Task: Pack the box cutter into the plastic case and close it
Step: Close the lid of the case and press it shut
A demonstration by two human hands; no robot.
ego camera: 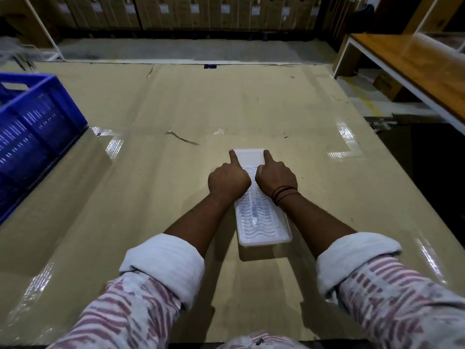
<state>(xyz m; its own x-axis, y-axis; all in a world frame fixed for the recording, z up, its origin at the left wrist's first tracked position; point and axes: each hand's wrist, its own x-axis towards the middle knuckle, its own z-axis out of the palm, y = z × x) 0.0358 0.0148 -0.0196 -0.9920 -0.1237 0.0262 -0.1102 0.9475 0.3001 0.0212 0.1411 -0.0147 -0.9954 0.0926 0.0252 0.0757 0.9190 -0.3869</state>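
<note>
A long translucent white plastic case [261,222] lies lengthwise on the cardboard-covered table, its ribbed lid down. Through the lid a bluish shape, the box cutter [254,212], shows faintly inside. My left hand [227,181] rests on the case's far left part, fist curled, index finger stretched onto the far left corner. My right hand [275,178] mirrors it on the right side, index finger on the far right corner. Both hands press down on the lid and cover its middle.
A blue plastic crate [32,127] stands at the table's left edge. A wooden bench with a white frame [412,69] runs along the right. Stacked cardboard boxes [191,11] line the back wall. A thin scrap [181,138] lies on the cardboard beyond the case.
</note>
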